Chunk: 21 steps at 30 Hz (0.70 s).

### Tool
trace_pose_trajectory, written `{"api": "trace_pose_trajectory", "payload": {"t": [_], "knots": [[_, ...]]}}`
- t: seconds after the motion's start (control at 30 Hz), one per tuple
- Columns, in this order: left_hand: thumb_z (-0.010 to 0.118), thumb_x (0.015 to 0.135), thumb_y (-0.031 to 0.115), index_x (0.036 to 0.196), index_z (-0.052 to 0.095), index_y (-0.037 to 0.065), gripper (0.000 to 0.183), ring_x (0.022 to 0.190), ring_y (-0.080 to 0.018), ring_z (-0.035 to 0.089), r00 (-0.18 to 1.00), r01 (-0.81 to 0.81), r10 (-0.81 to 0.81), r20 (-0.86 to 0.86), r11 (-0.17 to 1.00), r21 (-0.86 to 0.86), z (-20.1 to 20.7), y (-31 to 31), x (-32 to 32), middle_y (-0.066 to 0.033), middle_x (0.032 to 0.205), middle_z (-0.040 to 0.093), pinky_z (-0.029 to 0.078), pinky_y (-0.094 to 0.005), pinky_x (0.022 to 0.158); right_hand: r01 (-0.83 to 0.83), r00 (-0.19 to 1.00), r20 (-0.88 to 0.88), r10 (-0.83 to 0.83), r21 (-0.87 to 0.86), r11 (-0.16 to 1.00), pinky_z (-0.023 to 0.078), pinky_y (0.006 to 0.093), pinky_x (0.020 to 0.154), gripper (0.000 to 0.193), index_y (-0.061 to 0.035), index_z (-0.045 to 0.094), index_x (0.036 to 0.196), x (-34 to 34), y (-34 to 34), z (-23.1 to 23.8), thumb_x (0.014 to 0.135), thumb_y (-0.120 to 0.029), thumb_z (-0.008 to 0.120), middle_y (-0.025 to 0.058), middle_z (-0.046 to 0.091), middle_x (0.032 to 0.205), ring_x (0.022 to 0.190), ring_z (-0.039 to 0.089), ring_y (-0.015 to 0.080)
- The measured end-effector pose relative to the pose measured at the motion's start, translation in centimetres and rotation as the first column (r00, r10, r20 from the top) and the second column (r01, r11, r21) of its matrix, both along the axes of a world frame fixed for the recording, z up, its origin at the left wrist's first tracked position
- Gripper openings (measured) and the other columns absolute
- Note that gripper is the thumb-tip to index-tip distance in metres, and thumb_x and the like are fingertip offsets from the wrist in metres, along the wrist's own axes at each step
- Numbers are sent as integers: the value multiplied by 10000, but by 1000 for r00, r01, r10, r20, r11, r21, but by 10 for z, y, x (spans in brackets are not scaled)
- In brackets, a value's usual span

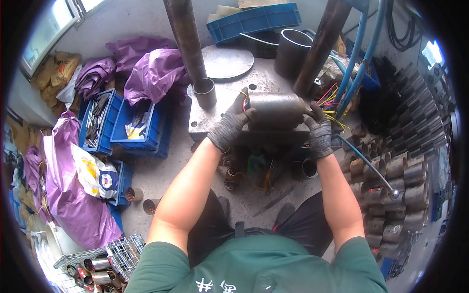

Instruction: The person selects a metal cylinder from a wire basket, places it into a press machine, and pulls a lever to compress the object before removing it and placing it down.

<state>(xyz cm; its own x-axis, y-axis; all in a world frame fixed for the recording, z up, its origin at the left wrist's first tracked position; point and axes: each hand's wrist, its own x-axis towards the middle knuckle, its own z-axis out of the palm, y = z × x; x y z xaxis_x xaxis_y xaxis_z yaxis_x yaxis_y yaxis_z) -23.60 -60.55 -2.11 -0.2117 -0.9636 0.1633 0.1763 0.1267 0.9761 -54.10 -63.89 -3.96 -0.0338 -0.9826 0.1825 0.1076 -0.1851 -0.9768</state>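
Observation:
A steel cylinder [276, 113] lies level between my two gloved hands at the front edge of a metal machine table [227, 117]. My left hand [229, 126], in a dark grey glove, grips its left end, where a bit of coloured wire shows. At the right end, my right hand [319, 132] is closed round a narrower part, in a matching glove. A short open steel tube [204, 94] stands upright on the table's left. A flat round plate [227, 62] lies behind it. Farther back on the right is a larger dark tube [293, 52].
Two steel columns [185, 39] rise from the table. Blue hoses [355, 58] and loose coloured wires hang at its right. Many steel tubes [398, 171] are stacked on the right. Blue crates [100, 122], purple sacks [73, 185] and a wire basket [126, 254] stand left.

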Motion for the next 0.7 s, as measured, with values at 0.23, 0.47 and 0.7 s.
{"api": "trace_pose_trajectory", "payload": {"t": [0.23,0.47,0.7], "knots": [[817,893,454,1689,115,48,1137,1508,-302,341,989,140,-138,-63,989,42,18,3,4,-204,1650,359,253,-416,1251,-8,1000,23,8,15,1000,556,333,997,501,31,568,1421,-6,-10,-3,937,85,686,132,711,1192,1075,676,198],[868,851,431,1690,144,61,1168,1425,-294,440,999,33,-33,-6,999,-4,17,4,-1,-214,1579,432,354,-408,1190,-18,996,-86,14,-50,999,539,314,994,563,27,540,1453,3,2,12,950,-70,773,108,719,1181,1055,670,180],[882,830,148,1657,239,51,1052,1075,-215,619,979,-178,177,101,984,-5,-9,11,-13,-125,1229,600,565,-341,899,-23,862,-506,-35,-107,994,465,385,1098,727,15,528,1474,10,7,20,889,-257,861,188,614,1386,1278,574,265]]}}
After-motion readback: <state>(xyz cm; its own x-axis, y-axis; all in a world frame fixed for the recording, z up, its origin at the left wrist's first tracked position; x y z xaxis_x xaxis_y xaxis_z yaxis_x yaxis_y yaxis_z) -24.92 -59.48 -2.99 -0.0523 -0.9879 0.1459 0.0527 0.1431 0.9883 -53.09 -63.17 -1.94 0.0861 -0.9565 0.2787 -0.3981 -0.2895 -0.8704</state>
